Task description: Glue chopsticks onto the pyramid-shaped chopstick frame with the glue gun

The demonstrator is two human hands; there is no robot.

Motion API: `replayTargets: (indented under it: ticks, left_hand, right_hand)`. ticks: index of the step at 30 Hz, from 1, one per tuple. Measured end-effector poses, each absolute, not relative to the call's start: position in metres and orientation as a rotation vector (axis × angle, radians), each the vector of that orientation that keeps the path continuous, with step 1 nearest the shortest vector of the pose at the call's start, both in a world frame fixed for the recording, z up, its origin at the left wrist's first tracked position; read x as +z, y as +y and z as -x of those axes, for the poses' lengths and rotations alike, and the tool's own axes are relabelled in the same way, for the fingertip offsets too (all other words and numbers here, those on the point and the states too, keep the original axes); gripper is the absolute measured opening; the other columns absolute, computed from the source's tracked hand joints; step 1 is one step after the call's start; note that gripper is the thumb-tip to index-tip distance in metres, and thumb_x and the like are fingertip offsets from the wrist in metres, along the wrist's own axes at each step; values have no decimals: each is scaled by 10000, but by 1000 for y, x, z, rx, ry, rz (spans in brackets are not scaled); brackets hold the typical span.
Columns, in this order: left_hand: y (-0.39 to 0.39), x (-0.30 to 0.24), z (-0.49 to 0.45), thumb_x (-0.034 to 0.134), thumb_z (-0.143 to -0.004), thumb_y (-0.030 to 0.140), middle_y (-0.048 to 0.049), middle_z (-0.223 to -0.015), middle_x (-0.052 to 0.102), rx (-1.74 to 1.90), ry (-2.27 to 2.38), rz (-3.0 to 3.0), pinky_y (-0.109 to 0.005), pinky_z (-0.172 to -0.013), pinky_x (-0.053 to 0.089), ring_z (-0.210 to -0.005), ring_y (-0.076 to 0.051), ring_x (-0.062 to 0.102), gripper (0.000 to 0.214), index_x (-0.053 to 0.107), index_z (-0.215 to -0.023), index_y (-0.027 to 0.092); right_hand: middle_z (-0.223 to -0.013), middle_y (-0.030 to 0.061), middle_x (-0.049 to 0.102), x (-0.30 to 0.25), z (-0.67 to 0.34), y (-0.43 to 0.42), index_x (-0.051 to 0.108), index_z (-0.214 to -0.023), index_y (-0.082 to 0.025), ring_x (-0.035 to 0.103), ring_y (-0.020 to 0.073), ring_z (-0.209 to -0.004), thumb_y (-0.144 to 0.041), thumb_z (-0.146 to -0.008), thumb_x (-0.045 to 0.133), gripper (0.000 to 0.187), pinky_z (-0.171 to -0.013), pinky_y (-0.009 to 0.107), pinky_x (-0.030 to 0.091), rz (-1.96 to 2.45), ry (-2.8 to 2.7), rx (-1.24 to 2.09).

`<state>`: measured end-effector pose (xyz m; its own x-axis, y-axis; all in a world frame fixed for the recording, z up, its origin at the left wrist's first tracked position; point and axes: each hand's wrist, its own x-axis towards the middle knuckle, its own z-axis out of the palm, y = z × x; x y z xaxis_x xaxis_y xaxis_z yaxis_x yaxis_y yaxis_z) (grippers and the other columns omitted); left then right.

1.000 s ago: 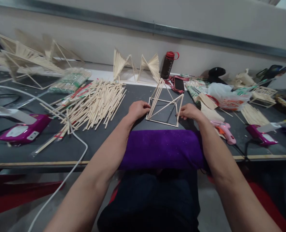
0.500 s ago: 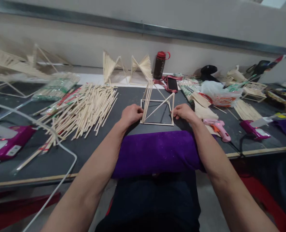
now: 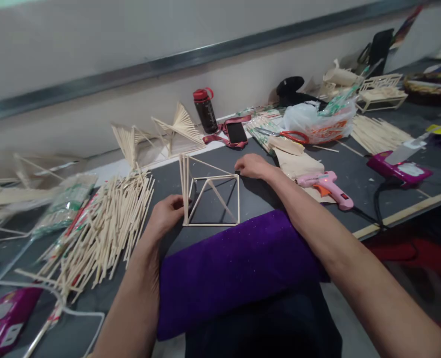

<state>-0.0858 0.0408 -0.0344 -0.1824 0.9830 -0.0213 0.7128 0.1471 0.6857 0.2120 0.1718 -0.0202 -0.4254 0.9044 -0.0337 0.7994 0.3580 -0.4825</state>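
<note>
A small open frame of thin wooden sticks (image 3: 213,225) stands on the dark tabletop in front of me, with a cluster of upright sticks at its left side and slanting sticks across it. At its front left corner, my left hand (image 3: 167,215) is closed, thumb and fingers pinched on the frame's edge. My right hand (image 3: 253,166) reaches to the back right corner with its fingers curled together against the frame; the fingertips are partly hidden. A rolled purple cloth (image 3: 235,268) lies under my forearms, along the table edge.
A pile of loose sticks (image 3: 104,223) spreads to the left, near a magenta device (image 3: 17,318) and a white cable. To the right lie a pink glue gun (image 3: 328,186), red-handled scissors (image 3: 295,136), and another magenta device (image 3: 399,168). Behind stand fan-shaped stick models (image 3: 181,127) and a bottle (image 3: 206,112).
The view has tilted and turned to the right. The stick frame has been turned, and my right hand has shifted from its right side to its back right corner. My left hand stays at its left.
</note>
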Motion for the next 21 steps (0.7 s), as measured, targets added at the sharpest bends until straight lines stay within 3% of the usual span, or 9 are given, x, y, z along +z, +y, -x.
replayTargets:
  ticks: [7, 21]
  left_hand:
    - [40, -35, 86, 784, -605, 417, -76, -888, 751, 822, 1893, -1411, -307, -724, 474, -784, -226, 652, 446, 745, -955, 143]
    - [37, -28, 74, 738, -651, 398, -65, -880, 739, 819, 1973, -1427, -327, -725, 460, -798, -229, 643, 362, 749, -926, 162]
  right_hand:
    - [-1055, -3, 766, -30, -222, 188, 789, -1095, -228, 687, 147, -964, -102, -792, 661, 353, -755, 186, 452, 1362, -2494, 733]
    - [-988, -29, 754, -38, -222, 182, 802, -1025, -281, 654, 136, -907, -260, -849, 648, 234, -717, 209, 407, 1302, -2506, 650]
